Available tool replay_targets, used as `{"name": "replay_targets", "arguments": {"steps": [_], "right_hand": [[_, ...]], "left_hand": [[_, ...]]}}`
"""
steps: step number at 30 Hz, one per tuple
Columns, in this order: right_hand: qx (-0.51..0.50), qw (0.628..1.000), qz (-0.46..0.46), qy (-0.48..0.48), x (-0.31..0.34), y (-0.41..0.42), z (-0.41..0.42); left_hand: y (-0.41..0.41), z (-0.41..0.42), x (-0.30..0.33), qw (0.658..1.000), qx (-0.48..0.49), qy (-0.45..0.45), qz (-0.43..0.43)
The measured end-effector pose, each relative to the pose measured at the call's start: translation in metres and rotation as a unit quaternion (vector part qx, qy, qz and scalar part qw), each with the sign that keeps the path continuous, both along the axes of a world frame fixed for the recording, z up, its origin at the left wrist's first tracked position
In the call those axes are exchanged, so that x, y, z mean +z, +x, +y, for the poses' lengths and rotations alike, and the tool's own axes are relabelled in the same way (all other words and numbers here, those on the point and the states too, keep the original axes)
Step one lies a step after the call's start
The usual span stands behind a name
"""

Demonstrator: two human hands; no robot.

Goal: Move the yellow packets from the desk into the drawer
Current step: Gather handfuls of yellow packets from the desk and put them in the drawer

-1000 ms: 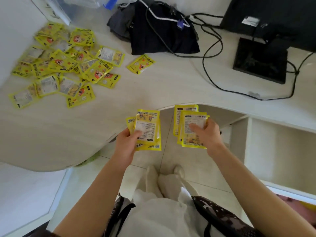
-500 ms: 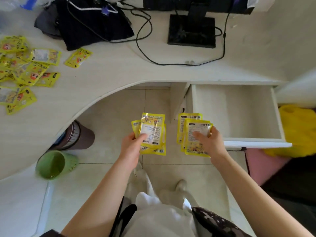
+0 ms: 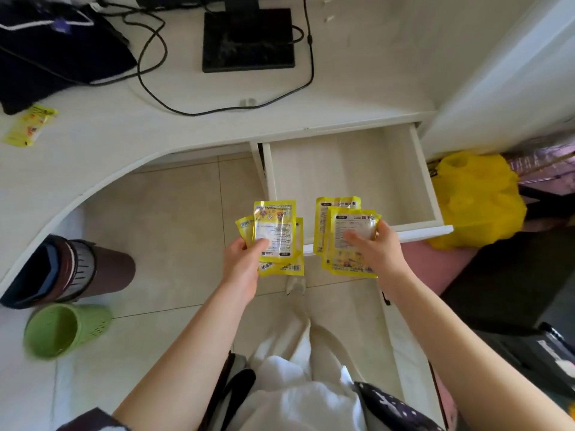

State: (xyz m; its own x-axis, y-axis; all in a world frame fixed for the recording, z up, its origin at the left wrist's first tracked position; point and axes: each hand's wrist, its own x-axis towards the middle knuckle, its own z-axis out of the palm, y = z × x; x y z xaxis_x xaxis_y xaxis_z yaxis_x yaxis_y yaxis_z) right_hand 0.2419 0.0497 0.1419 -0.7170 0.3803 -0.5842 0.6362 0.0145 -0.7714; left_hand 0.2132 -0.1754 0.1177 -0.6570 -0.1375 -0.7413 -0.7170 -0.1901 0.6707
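Packets, yellow, flat foil sachets. Two fanned bundles in hand: left bundle (image 3: 275, 241) in the left hand (image 3: 241, 269), thumb pinching it on top; right bundle (image 3: 348, 241) in the right hand (image 3: 378, 253), fingers curled round its right edge, thumb across the face. Both bundles hang above the floor, just at the front lip of the open drawer (image 3: 345, 169); none inside it yet. One stray packet (image 3: 29, 126) lies on the table (image 3: 155, 126) at far left, beside a dark bag (image 3: 56, 51).

Handling, judged: light, thin, limp, glossy skin likely to slide packet over packet. Take hold across the middle of the stack, thumb against fingers, not by one corner. Not fragile; a short drop into the drawer should do no harm.

Also present: monitor base (image 3: 249, 38), cable (image 3: 155, 85), green basket (image 3: 65, 329), brown bin (image 3: 102, 265), yellow sack (image 3: 476, 200).
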Motion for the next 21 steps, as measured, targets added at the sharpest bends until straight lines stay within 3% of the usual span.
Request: {"name": "replay_targets", "arguments": {"steps": [7, 13, 17, 21], "right_hand": [[0.0, 0.999, -0.028, 0.027, -0.023, -0.069, 0.033], [0.019, 0.996, -0.074, 0.05, -0.069, -0.122, 0.052], [0.081, 0.984, -0.132, 0.092, -0.105, -0.144, 0.064], [0.121, 0.976, -0.161, 0.081, -0.14, -0.152, 0.075]], "left_hand": [[-0.058, 0.042, -0.026, 0.999, -0.028, -0.001, -0.016], [-0.107, 0.07, -0.068, 0.994, -0.077, -0.06, -0.05], [-0.124, 0.092, -0.097, 0.984, -0.127, -0.088, -0.089], [-0.126, 0.107, -0.127, 0.981, -0.114, -0.111, -0.114]]}}
